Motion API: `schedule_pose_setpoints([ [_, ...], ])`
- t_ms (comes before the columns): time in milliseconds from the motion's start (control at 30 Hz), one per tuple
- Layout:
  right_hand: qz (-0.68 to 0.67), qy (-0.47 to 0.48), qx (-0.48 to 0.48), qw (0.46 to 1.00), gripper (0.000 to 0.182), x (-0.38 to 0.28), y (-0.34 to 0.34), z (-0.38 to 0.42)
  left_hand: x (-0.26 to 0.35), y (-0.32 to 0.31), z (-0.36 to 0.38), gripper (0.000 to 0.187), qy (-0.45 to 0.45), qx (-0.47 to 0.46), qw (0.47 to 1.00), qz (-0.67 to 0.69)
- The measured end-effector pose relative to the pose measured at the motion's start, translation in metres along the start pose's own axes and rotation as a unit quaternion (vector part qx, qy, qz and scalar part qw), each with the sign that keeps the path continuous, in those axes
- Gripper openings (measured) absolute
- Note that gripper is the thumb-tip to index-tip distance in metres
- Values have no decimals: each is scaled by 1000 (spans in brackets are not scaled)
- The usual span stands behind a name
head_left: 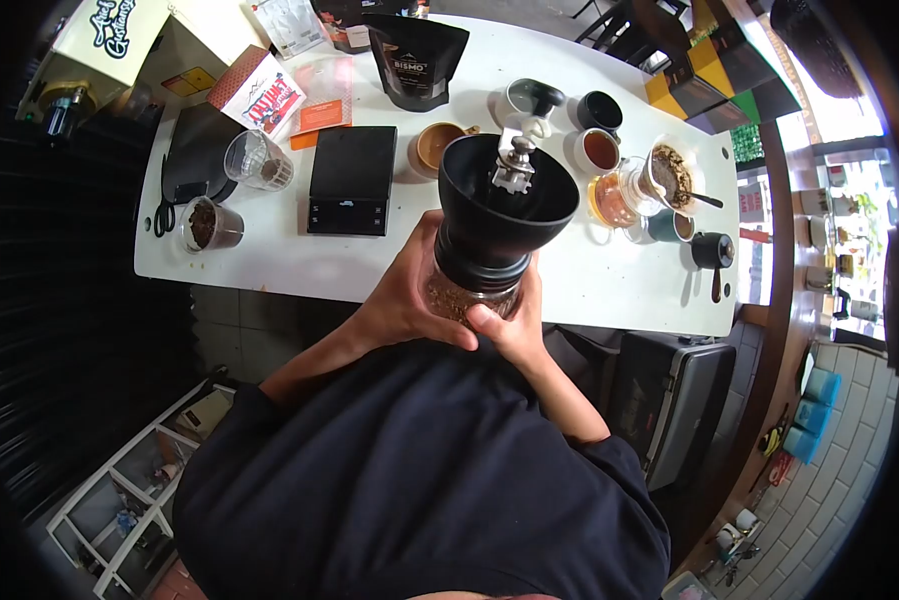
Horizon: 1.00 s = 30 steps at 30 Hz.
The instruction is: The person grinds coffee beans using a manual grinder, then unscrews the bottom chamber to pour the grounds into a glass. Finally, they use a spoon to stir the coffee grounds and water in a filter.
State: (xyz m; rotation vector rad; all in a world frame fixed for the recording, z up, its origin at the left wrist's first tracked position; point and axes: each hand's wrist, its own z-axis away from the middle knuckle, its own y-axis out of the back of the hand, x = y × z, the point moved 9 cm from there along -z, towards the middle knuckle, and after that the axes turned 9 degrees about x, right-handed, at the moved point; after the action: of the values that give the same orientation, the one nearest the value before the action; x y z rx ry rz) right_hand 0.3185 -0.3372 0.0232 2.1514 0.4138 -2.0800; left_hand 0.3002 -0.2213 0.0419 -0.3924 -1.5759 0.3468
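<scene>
A coffee grinder with a wide black hopper and a glass jar of ground coffee stands upright between my hands at the table's front edge. My left hand wraps round the jar from the left, its thumb across the front. From the right my right hand grips the same jar, thumb on the glass. A metal shaft piece rises from the middle of the hopper. Just left of the grinder lies a black scale, and behind it is a brown cup.
On the white table, plastic cups stand at left and a black coffee bag at the back. A glass server, a dripper with grounds, several cups and a black-handled tool are at right.
</scene>
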Motion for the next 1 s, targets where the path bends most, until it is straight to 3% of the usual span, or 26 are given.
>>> schedule_pose_setpoints([
  [100, 31, 35, -3, 999, 96, -9, 2, -9, 5, 5, 2, 110, 40, 35, 998, -29],
  [167, 0, 57, 21, 998, 90, -26, 7, -16, 4, 16, 0, 103, 25, 44, 990, -133],
  [200, -75, 25, 26, 997, 86, -35, 5, -19, 8, 21, 0, 96, -12, 58, 975, -216],
  [233, -83, -15, 47, 995, 88, -33, 8, -20, 11, 21, 0, 96, -12, 57, 975, -215],
  [300, -9, -144, 11, 989, 97, -15, 13, -21, 22, 17, 2, 99, -51, 43, 913, -403],
  [367, 16, -94, 23, 995, 107, -27, 18, -19, 19, 21, 3, 94, -40, 35, 923, -380],
  [433, -127, 22, 73, 989, 117, -60, 29, -11, 14, 27, 5, 89, -27, 29, 934, -356],
  [467, -57, 41, 57, 996, 124, -66, 39, -9, 14, 27, 6, 90, -43, 8, 924, -380],
  [567, 90, -8, -15, 996, 116, -65, 48, -2, 4, 28, 11, 92, -58, -30, 911, -407],
  [633, 112, -87, -1, 990, 95, -49, 49, 4, -6, 26, 16, 92, -60, -48, 909, -409],
  [733, 121, -153, -9, 981, 82, -45, 47, 11, -13, 22, 28, 99, -99, -58, 888, -444],
  [800, 181, -146, -34, 972, 76, -49, 44, 12, -14, 35, 34, 97, -95, 24, 929, -357],
  [833, 161, -134, -23, 978, 74, -46, 48, 10, -24, 38, 36, 97, -92, 22, 930, -355],
  [900, 125, -166, -6, 978, 72, -38, 55, 8, -26, 51, 38, 98, -130, 72, 963, -226],
  [1000, 80, -183, -2, 980, 66, -42, 50, 1, -23, 52, 28, 98, -232, 66, 940, -242],
])
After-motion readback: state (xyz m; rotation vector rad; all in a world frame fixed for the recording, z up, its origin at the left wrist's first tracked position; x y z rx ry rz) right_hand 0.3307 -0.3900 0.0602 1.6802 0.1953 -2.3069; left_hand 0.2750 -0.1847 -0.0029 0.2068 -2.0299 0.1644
